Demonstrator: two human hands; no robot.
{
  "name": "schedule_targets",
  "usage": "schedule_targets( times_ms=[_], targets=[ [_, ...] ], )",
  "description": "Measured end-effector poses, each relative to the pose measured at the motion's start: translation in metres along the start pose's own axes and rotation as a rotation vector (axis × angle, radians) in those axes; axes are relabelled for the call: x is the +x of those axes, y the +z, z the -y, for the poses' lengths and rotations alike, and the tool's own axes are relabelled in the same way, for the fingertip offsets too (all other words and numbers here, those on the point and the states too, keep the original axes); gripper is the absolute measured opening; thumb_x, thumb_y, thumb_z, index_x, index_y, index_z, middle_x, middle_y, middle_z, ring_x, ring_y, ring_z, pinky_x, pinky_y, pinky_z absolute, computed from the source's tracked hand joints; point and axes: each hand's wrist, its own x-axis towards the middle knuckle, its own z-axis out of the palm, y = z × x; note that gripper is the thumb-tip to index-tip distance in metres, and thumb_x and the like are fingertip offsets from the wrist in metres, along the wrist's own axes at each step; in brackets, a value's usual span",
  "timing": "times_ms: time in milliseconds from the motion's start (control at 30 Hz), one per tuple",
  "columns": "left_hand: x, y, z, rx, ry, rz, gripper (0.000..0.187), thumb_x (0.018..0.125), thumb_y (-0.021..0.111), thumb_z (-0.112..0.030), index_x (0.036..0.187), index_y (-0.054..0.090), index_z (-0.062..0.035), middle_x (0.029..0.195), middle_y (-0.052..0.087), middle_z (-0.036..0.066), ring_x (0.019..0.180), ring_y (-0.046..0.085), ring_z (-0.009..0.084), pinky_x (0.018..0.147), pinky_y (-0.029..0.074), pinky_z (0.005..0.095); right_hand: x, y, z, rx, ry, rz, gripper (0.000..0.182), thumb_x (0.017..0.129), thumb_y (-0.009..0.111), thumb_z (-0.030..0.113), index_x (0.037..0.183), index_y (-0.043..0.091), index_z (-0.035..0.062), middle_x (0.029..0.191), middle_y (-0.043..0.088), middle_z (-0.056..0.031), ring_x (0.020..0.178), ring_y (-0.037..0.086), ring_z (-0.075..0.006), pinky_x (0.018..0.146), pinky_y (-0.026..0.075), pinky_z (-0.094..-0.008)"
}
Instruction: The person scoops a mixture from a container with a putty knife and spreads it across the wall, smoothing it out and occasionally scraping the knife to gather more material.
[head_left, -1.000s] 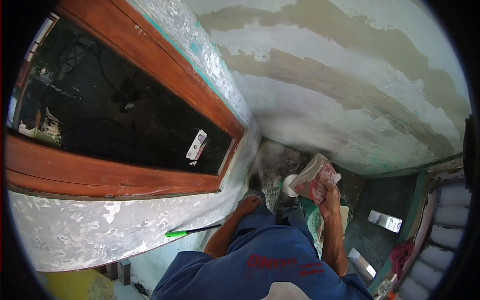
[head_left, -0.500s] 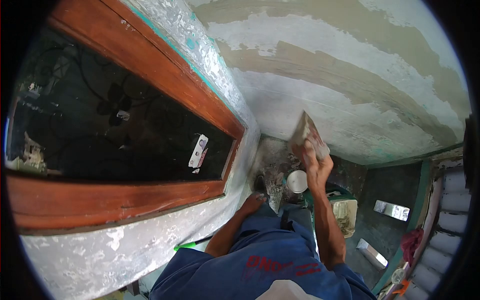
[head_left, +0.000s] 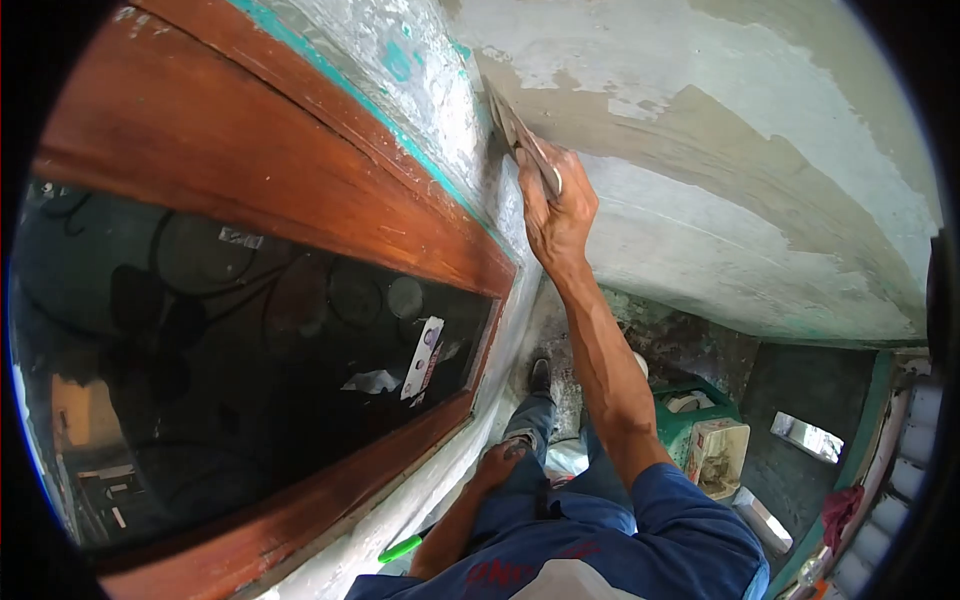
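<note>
My right hand [head_left: 562, 210] is closed round a broad, flat putty knife [head_left: 522, 138], stained with filler. Its blade points up into the corner where the patchy wall [head_left: 690, 215] meets the strip beside the window frame; whether its edge touches is hard to see. Beige filler bands run across the grey-white wall. Lower down, my left hand [head_left: 500, 463] rests on my leg near the knee. Its fingers show only partly, seem loosely laid, and nothing is visible in them.
A brown wooden frame [head_left: 330, 230] with dark glass [head_left: 250, 370] fills the left side. On the floor at right stand a green container [head_left: 690, 410] and a square, filler-smeared tub [head_left: 720, 455]. A bright green-ended tool [head_left: 400, 548] lies near my left arm.
My right hand has moved up and left with the putty knife, from the lower wall to the corner by the frame. My view has shifted; my left hand stays by my leg.
</note>
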Motion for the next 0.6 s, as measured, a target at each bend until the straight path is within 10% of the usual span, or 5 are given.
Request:
schedule_targets(
  times_ms=[300,433,600],
  targets=[
    [0.013,-0.007,-0.003,0.063,0.095,0.053,0.058,0.101,0.070,-0.044,0.140,0.067,-0.0015,0.131,0.071,0.026,0.117,0.072,0.0390,0.103,0.055,0.0441,0.000,-0.052,-0.015,-0.180,-0.006,-0.085,0.042,0.089,0.070,-0.011,0.127,0.074,0.0062,0.110,0.077,-0.0143,0.097,0.075,-0.0270,0.082,0.060,-0.0383],
    [0.017,-0.009,-0.010,0.056,0.084,0.090,0.058,0.100,0.070,-0.045,0.142,0.066,-0.0047,0.133,0.071,0.025,0.122,0.070,0.0398,0.106,0.053,0.0444,-0.010,-0.174,-0.027,-0.136,0.159,-0.261,0.031,0.100,0.062,-0.010,0.129,0.069,-0.0016,0.121,0.074,-0.0147,0.111,0.072,-0.0280,0.099,0.062,-0.0436],
    [0.021,-0.008,-0.006,0.101,0.034,0.171,0.062,0.101,0.066,-0.052,0.143,0.066,-0.0066,0.142,0.066,0.024,0.134,0.062,0.0409,0.114,0.048,0.0448,-0.007,-0.336,0.015,-0.584,0.246,-0.644,0.021,0.105,0.063,0.004,0.119,0.074,-0.0068,0.126,0.074,-0.0133,0.108,0.070,-0.0226,0.092,0.062,-0.0372]
  ],
)
